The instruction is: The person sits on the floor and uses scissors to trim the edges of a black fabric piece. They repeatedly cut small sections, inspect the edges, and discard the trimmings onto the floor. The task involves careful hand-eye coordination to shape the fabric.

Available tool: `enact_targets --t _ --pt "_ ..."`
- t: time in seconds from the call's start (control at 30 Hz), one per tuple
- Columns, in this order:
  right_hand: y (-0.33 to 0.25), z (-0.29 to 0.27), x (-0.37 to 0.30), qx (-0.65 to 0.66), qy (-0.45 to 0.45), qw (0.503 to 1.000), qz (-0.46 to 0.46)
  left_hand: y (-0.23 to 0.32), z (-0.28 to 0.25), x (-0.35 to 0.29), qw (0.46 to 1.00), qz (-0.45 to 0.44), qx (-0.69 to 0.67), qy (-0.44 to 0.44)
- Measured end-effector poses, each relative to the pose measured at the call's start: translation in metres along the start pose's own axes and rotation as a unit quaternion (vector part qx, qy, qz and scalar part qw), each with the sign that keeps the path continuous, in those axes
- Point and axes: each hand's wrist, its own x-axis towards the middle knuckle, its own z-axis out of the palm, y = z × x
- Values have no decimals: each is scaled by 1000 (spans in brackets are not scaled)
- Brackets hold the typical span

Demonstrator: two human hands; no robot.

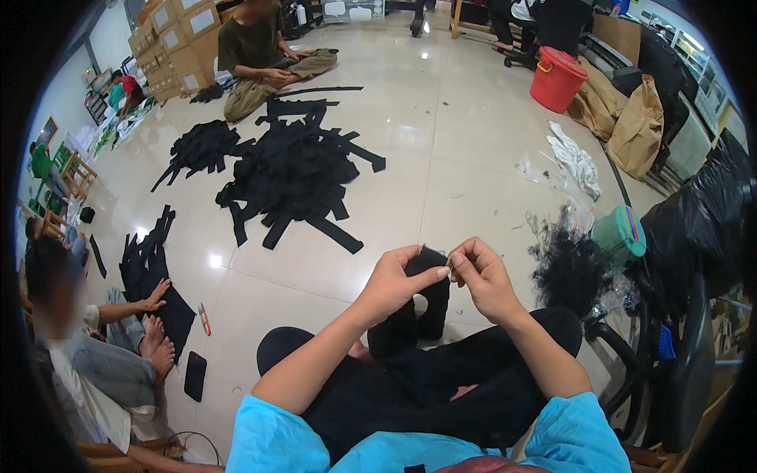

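Note:
A black fabric strip (pixel 432 309) hangs in front of my lap, its top edge raised between my two hands. My left hand (pixel 397 282) is closed on the strip, thumb on top and pointing right. Just beside it, my right hand (pixel 486 281) pinches at the strip's upper right corner. Something small and pale shows at those fingertips, too small to name. Beyond my hands, a large heap of black fabric strips (pixel 292 169) lies on the floor, with a smaller heap (pixel 203 147) to its left.
At my right are a tangle of black threads (pixel 566 264), a green container (pixel 620 236) and black plastic bags (pixel 702 213). A red lidded bucket (pixel 557 80) stands farther back. On the left, a co-worker's hand (pixel 158 295) rests by black fabric, near snips (pixel 204 318) and a phone (pixel 195 376). Another person sits beyond the heaps.

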Motion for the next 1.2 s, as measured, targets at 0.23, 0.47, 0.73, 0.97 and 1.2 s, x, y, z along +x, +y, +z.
enact_targets --t 0.23,0.47,0.73,0.97,1.2 --pt "1 4 -1 2 9 1000 -5 -6 -1 2 997 -22 64 23" --pt "-2 -7 3 123 -35 991 33 -11 -2 1 984 1 176 5" --pt "-18 -45 15 39 59 996 -56 0 0 -2 983 -15 181 -29" --pt "-35 -89 18 199 46 977 -62 13 0 -6 985 -25 168 -28" --pt "-36 -84 19 149 145 976 -66 7 0 -4 985 -40 164 -38"
